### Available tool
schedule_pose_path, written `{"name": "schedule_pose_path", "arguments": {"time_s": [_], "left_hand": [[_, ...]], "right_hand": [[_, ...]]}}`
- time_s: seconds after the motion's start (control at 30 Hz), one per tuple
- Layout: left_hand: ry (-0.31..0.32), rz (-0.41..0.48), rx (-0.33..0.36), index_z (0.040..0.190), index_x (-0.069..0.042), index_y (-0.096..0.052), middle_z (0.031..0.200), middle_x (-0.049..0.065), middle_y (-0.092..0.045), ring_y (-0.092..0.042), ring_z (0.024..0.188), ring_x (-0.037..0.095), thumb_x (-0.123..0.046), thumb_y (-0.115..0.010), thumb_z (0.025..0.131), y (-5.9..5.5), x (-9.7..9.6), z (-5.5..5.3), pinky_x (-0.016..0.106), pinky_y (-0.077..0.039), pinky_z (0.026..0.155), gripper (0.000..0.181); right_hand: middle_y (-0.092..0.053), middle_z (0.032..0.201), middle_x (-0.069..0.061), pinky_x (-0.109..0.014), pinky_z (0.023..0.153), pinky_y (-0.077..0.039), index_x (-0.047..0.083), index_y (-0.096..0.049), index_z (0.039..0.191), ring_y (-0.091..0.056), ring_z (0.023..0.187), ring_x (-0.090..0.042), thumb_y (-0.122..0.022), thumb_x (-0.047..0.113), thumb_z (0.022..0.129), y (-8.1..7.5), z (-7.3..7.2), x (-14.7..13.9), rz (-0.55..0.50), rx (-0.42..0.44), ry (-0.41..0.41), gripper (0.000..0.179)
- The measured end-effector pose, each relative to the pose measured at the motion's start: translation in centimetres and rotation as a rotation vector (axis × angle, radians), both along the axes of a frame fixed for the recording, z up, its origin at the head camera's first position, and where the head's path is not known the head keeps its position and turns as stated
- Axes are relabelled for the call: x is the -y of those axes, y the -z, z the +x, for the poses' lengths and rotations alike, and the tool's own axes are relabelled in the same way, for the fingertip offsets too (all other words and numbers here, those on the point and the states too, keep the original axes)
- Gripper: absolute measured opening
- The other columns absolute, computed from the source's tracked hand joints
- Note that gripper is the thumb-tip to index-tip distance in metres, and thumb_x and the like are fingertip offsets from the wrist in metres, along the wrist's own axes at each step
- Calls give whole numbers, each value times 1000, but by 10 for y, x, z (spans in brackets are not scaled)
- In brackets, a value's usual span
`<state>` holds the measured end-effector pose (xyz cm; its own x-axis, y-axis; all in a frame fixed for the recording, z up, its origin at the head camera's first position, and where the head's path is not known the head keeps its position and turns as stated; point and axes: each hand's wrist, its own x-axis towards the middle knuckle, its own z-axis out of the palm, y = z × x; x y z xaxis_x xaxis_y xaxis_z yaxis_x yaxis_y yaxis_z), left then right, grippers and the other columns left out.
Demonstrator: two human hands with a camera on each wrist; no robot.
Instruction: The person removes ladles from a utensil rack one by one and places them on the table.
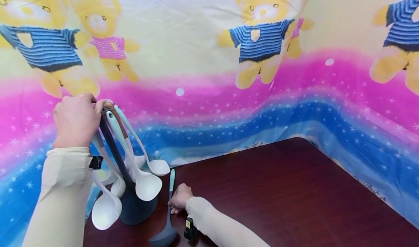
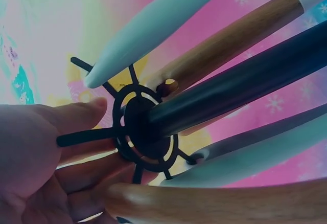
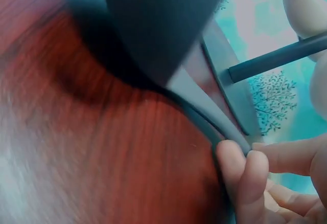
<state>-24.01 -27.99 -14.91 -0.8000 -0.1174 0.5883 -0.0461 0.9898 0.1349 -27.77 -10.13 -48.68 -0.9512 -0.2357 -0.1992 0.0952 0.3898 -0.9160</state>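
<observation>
Between pinching fingers of the right hand point(image 1: 181, 199), a gray ladle point(image 1: 168, 219) lies lengthwise, bowl point(image 1: 166, 235) toward the person; the left hand point(image 1: 76, 121) grips the utensil rack point(image 1: 139, 207).

Table point(image 1: 278, 188), one: dark reddish-brown top with streaked wood grain and a soft sheen, far corner rounded, the surface reaching from the left side of the scene to the right. Standing on it at left, one black utensil stand point(image 1: 117, 154), its broad round base point(image 1: 137, 210) set down near the table's left edge. Just right of the base, one dark grey ladle point(image 1: 168, 218) with pale turquoise handle end pointing far and head near, whether fully resting on the wood cannot be told.
</observation>
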Motion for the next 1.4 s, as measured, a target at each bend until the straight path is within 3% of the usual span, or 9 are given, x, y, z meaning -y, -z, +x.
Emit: {"name": "schedule_pose_path", "arguments": {"time_s": [0.17,0.33,0.47,0.53,0.7,0.83,0.97,1.17,1.4], "left_hand": [[-39,7,-20,110,9,-65,76,29,-64,-54,70,50,-32,-53,103,5,-2,-1,55,-46,61,43],[-46,17,-41,109,10,-66,75,29,-64,-53,68,49,-31,-55,102,5,-1,-2,54,-45,59,42],[-62,5,-53,104,10,-68,71,28,-62,-53,66,49,-29,-57,102,1,-1,-4,53,-43,55,40],[-78,-3,-47,101,9,-67,69,28,-61,-53,65,48,-30,-56,102,0,-3,-4,52,-42,54,41],[-114,-13,-5,95,9,-65,63,24,-58,-53,62,45,-33,-52,103,-1,-7,-5,49,-42,53,44],[-125,-24,0,97,9,-65,62,23,-58,-53,58,42,-32,-53,103,2,-5,-5,48,-41,51,43],[-119,-21,2,101,9,-65,61,22,-58,-53,56,40,-31,-56,102,4,-4,-5,47,-41,51,41],[-113,-2,-2,99,8,-64,63,23,-59,-53,58,42,-31,-54,102,5,-3,-3,49,-41,54,41],[-105,10,0,107,9,-65,63,22,-58,-50,56,39,-32,-56,102,4,-4,-3,47,-42,54,43]], "right_hand": [[-64,53,-9,-31,42,-54,3,-71,67,-63,42,-20,-75,2,85,-15,-3,-12,40,-117,-60,19],[-60,49,0,-30,46,-53,6,-69,64,-63,44,-18,-68,4,86,-52,-1,-21,84,-294,-48,23],[-65,66,6,-21,56,-51,9,-72,84,-61,56,-5,-66,8,89,-85,2,-16,50,-467,-110,7],[-68,81,7,-19,62,-51,10,-73,102,-60,65,-2,-66,12,92,-101,3,-11,12,-526,-178,12],[-67,118,-2,-21,65,-53,13,-61,132,-64,69,-7,-64,16,98,-133,10,2,-138,-519,-375,35],[-57,139,3,-21,66,-55,17,-47,147,-70,78,-10,-63,17,99,-146,13,12,-206,-486,-455,50],[-55,142,3,-28,60,-57,23,-39,151,-73,85,-17,-60,17,101,-151,14,22,-256,-411,-487,55],[-57,129,8,-32,53,-54,27,-42,148,-70,76,-15,-57,20,103,-154,17,32,-297,-338,-452,48],[-66,86,-8,-23,53,-49,12,-62,128,-62,64,-14,-53,22,105,-155,19,33,-288,-474,-386,27]]}}
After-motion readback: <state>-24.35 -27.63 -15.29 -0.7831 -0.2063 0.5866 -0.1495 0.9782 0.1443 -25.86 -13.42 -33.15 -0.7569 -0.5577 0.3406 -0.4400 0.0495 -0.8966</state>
